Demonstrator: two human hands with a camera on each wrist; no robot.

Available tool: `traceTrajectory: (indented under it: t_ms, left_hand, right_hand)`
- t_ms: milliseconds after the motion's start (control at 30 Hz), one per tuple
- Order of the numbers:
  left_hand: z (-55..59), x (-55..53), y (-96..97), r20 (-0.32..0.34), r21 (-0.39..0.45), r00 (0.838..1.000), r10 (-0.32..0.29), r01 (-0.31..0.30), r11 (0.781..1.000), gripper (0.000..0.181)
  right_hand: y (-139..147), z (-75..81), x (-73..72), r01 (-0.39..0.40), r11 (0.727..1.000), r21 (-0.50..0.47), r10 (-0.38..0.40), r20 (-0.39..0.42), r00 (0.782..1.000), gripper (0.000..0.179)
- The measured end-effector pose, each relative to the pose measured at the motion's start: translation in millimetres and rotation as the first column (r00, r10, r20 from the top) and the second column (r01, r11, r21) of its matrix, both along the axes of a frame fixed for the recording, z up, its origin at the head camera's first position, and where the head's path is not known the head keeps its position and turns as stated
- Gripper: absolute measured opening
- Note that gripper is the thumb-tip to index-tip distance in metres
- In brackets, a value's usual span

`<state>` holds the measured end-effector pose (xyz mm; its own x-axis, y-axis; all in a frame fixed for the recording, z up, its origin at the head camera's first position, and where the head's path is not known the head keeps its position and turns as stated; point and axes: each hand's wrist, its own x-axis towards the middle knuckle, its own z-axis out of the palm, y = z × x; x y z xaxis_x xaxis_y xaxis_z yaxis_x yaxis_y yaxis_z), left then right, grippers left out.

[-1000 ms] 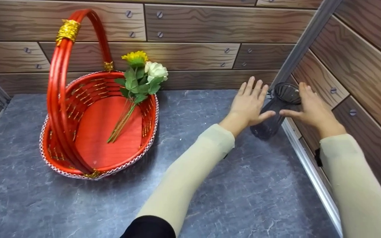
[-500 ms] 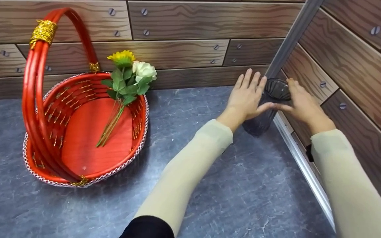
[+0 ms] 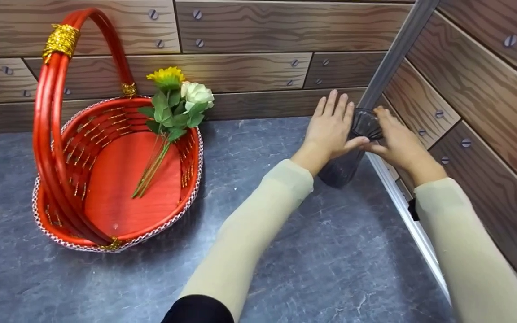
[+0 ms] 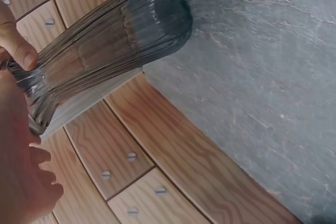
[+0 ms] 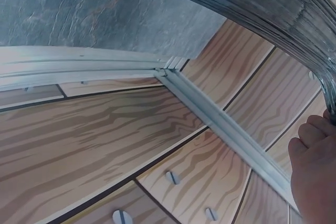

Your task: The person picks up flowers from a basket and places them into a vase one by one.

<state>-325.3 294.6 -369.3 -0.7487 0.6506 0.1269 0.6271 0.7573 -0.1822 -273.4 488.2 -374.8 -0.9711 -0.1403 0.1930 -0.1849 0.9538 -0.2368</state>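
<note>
A dark, see-through ribbed glass vase (image 3: 339, 168) stands near the back right corner, its rim (image 3: 366, 120) visible between the hands. My left hand (image 3: 326, 134) lies along its left side with long fingers, thumb across the front of the neck. My right hand (image 3: 400, 142) holds the other side, fingers near the rim, and both thumbs meet in front. In the left wrist view a thumb (image 4: 23, 53) presses the vase neck (image 4: 44, 80). The right wrist view shows bent fingers (image 5: 312, 132) at the vase neck (image 5: 326, 74); contact behind the vase is hidden.
A red woven basket (image 3: 198, 179) with a tall handle (image 3: 45, 107) stands on the left. A yellow flower (image 3: 167, 77) and a pale rose (image 3: 198, 94) lean over its rim, stems inside. Wood-patterned walls (image 3: 249, 27) and a metal rail (image 3: 395, 202) border the grey marbled surface (image 3: 330, 260).
My right hand has moved left toward the vase, and the two thumbs have come together. The vase has shifted left between the hands. Basket and flowers stay put as the head view shifts.
</note>
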Motion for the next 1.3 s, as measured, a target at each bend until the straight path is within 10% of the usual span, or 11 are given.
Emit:
traceTrajectory:
  t_ms: [1300]
  left_hand:
    - [-6.5,-8.0,-96.7,-0.024,0.016,1.000,0.002,-0.001,1.000,0.102]
  right_hand:
    - [-93.2,-2.5,-20.5,-0.095,0.994,0.046,0.095,0.012,0.995,0.099]
